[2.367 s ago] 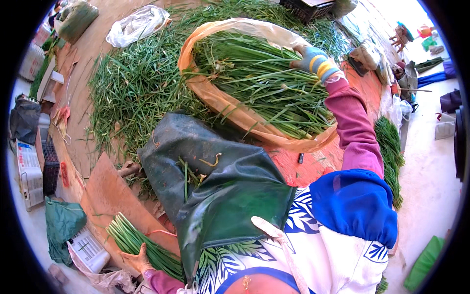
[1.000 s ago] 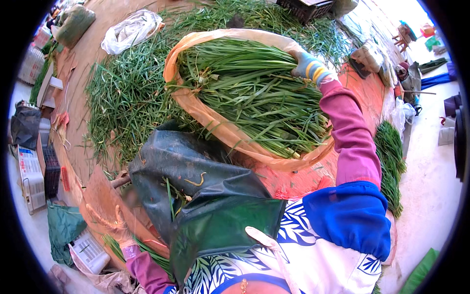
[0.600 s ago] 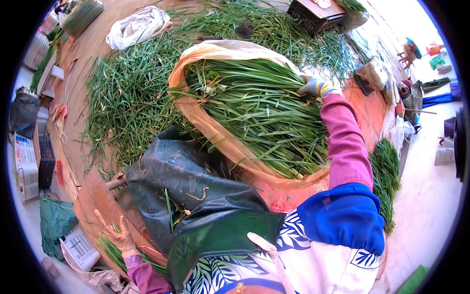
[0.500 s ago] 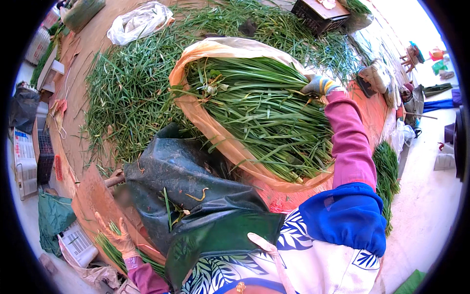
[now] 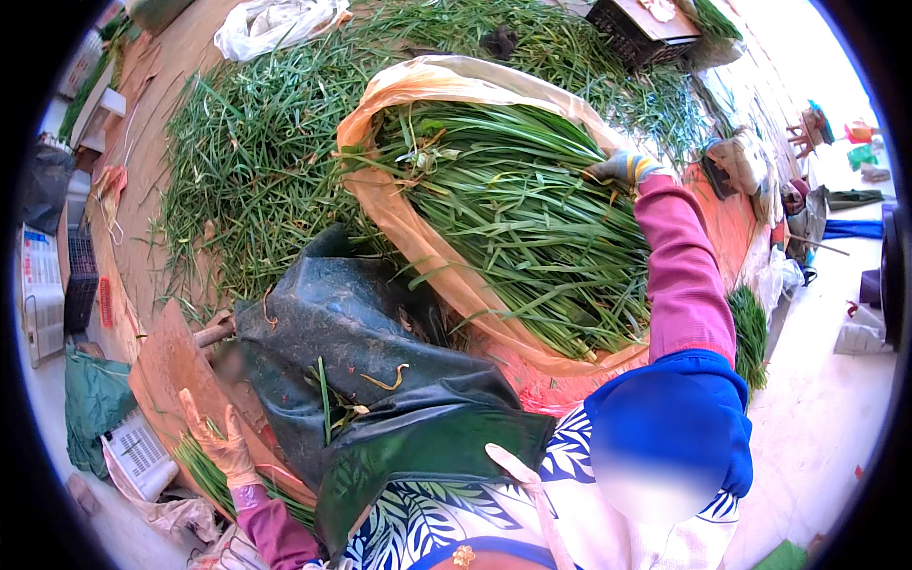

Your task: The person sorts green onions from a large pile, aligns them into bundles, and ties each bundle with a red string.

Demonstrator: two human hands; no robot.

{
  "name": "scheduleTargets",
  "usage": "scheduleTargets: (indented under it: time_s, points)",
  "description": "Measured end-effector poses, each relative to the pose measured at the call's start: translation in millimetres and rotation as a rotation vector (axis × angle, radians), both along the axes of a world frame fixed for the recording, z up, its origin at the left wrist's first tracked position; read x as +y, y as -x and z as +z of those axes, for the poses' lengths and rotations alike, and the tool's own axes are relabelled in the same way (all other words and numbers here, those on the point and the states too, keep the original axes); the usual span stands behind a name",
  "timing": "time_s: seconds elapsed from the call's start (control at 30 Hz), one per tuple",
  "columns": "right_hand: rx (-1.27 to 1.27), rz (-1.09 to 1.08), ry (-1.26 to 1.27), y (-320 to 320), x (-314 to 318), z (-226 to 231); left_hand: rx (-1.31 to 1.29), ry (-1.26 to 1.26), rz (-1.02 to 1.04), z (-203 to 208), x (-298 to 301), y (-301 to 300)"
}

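Observation:
A large pale orange plastic bag (image 5: 432, 249) lies open in front of me, full of long flat green leaves that look like garlic chives (image 5: 532, 223). At its upper right, my right hand (image 5: 627, 169), in a grey glove with yellow and blue stripes, is closed on some of the chives; its fingertips are partly hidden among the leaves. At lower left, my left hand (image 5: 220, 439), in a thin pale orange glove, has its fingers spread. Beside and beneath it lies a small bunch of chives (image 5: 204, 473) on a brown board (image 5: 171, 366). A dark green apron (image 5: 351, 332) covers my lap.
Loose green leaves (image 5: 247, 180) are heaped on the floor left of and beyond the bag. A white plastic bag (image 5: 275, 27) and a dark crate (image 5: 632, 38) stand at the back. More bundled chives (image 5: 749, 332) lie at right. Crates (image 5: 81, 275) line the left.
The view has shifted slightly, and the bag appears a little higher. My left hand is slightly further up, still spread. My right hand remains at the bag's upper right.

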State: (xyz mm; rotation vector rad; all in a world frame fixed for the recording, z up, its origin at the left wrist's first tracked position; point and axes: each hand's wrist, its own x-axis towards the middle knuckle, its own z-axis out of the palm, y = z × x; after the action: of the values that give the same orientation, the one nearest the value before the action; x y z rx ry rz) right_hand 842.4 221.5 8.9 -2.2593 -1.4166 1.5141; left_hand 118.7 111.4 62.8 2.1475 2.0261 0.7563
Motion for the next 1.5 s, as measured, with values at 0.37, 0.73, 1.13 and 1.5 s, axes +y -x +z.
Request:
scheduleTargets:
  time_s: [0.37, 0.73, 1.13, 1.5]
  points:
    - [0.073, -0.216, 0.108, 3.6, -3.8, 5.4, -0.067, 0.061, 0.024, 6.0, 9.6, -3.2]
    - [0.06, -0.315, 0.185, -4.5, -3.8, -19.8, -0.522, 0.005, -0.086, 0.7, 53.1, -43.0]
    - [-0.413, 0.094, -0.065, 26.5, 48.1, 83.4, -1.493, 0.926, -0.443, 38.9, 122.4, -263.2]
    - [-0.845, 0.469, -0.334, 229.8, -68.1, 124.1, -2.161, 1.541, -0.705, -21.1, 60.8, -399.4]
